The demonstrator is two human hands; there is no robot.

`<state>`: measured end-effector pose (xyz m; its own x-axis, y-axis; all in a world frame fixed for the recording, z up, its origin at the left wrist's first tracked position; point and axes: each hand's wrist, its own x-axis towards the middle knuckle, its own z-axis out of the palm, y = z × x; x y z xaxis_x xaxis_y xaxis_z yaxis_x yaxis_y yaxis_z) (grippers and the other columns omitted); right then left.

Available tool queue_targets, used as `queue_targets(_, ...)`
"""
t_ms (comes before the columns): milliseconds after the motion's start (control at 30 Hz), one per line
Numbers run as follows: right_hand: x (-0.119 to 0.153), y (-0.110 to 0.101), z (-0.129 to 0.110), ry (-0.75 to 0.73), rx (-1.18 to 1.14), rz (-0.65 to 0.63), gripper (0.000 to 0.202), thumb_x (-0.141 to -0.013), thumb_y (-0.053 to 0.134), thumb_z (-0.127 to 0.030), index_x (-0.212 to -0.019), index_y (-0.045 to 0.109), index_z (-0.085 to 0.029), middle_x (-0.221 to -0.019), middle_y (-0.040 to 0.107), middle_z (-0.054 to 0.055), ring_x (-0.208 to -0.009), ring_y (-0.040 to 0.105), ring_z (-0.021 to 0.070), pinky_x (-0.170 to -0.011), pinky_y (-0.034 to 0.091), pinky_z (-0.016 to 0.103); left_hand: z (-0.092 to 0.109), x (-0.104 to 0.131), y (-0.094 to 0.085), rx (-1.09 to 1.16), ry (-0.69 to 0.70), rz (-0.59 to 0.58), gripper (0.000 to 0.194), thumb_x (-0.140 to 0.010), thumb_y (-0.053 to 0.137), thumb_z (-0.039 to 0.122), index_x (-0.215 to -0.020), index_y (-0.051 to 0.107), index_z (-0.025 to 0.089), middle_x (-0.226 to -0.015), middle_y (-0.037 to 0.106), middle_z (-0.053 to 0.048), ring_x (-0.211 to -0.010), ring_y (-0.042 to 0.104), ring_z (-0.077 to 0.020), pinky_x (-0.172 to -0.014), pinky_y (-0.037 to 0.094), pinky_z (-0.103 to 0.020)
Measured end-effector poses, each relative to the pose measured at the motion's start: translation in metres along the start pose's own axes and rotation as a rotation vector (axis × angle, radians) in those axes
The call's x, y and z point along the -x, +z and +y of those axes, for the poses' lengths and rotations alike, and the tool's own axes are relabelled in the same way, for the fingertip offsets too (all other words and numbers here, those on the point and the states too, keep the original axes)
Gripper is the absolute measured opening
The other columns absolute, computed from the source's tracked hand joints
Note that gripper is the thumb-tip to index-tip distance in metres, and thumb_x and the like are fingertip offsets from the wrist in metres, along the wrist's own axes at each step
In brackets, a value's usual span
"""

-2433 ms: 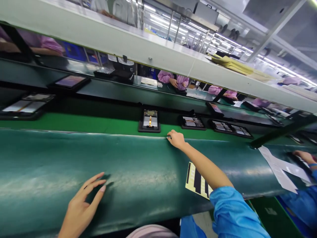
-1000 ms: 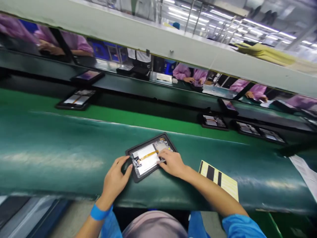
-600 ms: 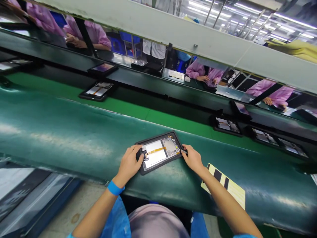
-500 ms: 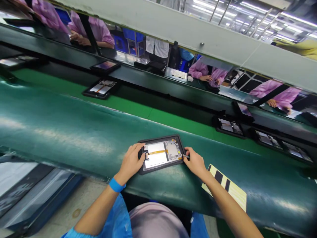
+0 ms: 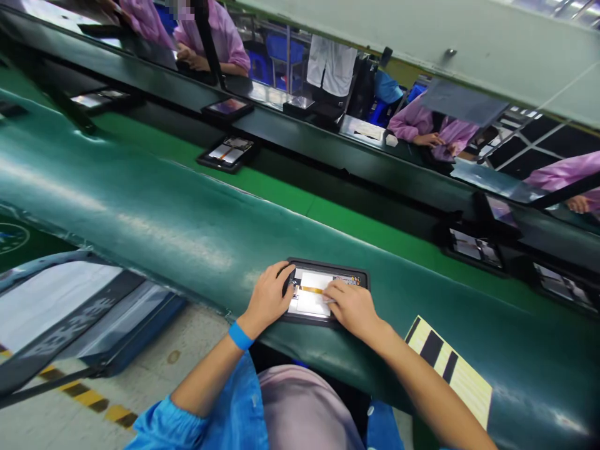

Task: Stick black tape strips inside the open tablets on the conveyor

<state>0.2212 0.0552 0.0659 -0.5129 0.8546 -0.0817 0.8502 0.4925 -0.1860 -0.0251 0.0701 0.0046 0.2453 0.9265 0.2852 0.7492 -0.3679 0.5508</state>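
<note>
In the head view an opened tablet (image 5: 312,306) lies in a black tray (image 5: 325,263) on the green worktop. Its white battery and an orange ribbon cable (image 5: 309,289) are exposed. My left hand (image 5: 268,294) is closed around the tray's left end, thumb over the edge. Over the right part of the tablet is my right hand (image 5: 352,307), its fingers pinched together at the ribbon's right end. What sits between those fingertips, if anything, is too small to make out. That hand covers most of the circuit board.
A yellow sheet with black strips (image 5: 462,378) lies on the worktop (image 5: 187,219) by my right forearm. Beyond runs a green conveyor (image 5: 300,197) carrying trays with opened tablets (image 5: 229,153). Co-workers in pink sleeves (image 5: 407,125) sit across it.
My right hand has moved left from the tray's right edge onto the tablet near the ribbon cable. My left hand keeps its hold. The camera view has turned left.
</note>
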Motion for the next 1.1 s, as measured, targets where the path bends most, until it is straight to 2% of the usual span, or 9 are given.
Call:
queue_targets(100,-0.023,0.015,-0.013,-0.067,0.029,-0.026,0.018,-0.101,0.058,-0.027,-0.115,0.069,-0.025,-0.125,0.069,0.004,-0.089,0.070,0.0162,-0.076,0.048,0.024,0.004,0.006,0.004,-0.081,-0.010,0.026,0.044,-0.089,0.054,0.024,-0.133,0.056,0.019,-0.137,0.057,-0.017,-0.125,0.056,-0.0322,-0.105,0.049,-0.051)
queue_targets(200,-0.033,0.025,-0.014,-0.115,0.032,-0.020,0.018,-0.101,0.059,-0.027,-0.115,0.070,-0.025,-0.123,0.070,0.004,-0.089,0.070,0.0168,-0.076,0.048,0.025,0.007,0.006,0.006,-0.129,-0.006,0.033,0.047,-0.088,0.056,0.025,-0.135,0.055,0.019,-0.138,0.056,-0.017,-0.127,0.054,-0.0331,-0.106,0.048,-0.051)
queue_targets(333,-0.033,0.033,-0.008,-0.153,0.004,0.024,0.017,-0.102,0.057,-0.023,-0.108,0.072,-0.025,-0.110,0.074,0.003,-0.090,0.070,0.0165,-0.077,0.048,0.025,0.011,0.002,0.006,-0.163,-0.008,0.006,0.046,-0.087,0.057,0.025,-0.132,0.057,0.017,-0.137,0.056,-0.019,-0.128,0.054,-0.0349,-0.105,0.048,-0.052)
queue_targets(567,-0.028,0.043,-0.004,-0.130,-0.125,0.154,0.017,-0.097,0.060,-0.019,-0.102,0.075,-0.026,-0.109,0.075,0.002,-0.088,0.068,0.0158,-0.079,0.047,0.026,0.019,-0.005,0.001,-0.209,-0.015,-0.029,0.043,-0.083,0.058,0.022,-0.126,0.061,0.014,-0.133,0.058,-0.021,-0.124,0.055,-0.0363,-0.103,0.048,-0.051)
queue_targets(700,-0.029,0.049,-0.004,-0.106,-0.209,0.210,0.020,-0.099,0.057,-0.023,-0.100,0.076,-0.026,-0.108,0.075,0.002,-0.086,0.068,0.0146,-0.079,0.046,0.025,0.013,-0.003,-0.002,-0.173,-0.005,-0.006,0.040,-0.084,0.054,0.016,-0.124,0.062,0.016,-0.132,0.061,-0.017,-0.123,0.058,-0.0317,-0.106,0.047,-0.049)
queue_targets(833,-0.029,0.055,-0.005,-0.108,-0.225,0.219,0.021,-0.101,0.056,-0.025,-0.098,0.077,-0.026,-0.107,0.075,0.003,-0.086,0.067,0.0142,-0.079,0.045,0.025,0.006,0.007,-0.007,-0.138,0.043,0.006,0.035,-0.091,0.049,0.017,-0.123,0.064,0.018,-0.134,0.063,-0.014,-0.129,0.056,-0.0292,-0.114,0.042,-0.051)
queue_targets(1100,-0.028,0.056,-0.006,-0.130,-0.192,0.198,0.021,-0.101,0.056,-0.026,-0.103,0.077,-0.026,-0.107,0.075,0.003,-0.085,0.068,0.0152,-0.079,0.046,0.026,0.010,0.036,-0.018,-0.164,0.199,-0.124,0.040,-0.097,0.049,0.021,-0.134,0.063,0.022,-0.154,0.049,-0.016,-0.150,0.036,-0.0339,-0.122,0.029,-0.061)
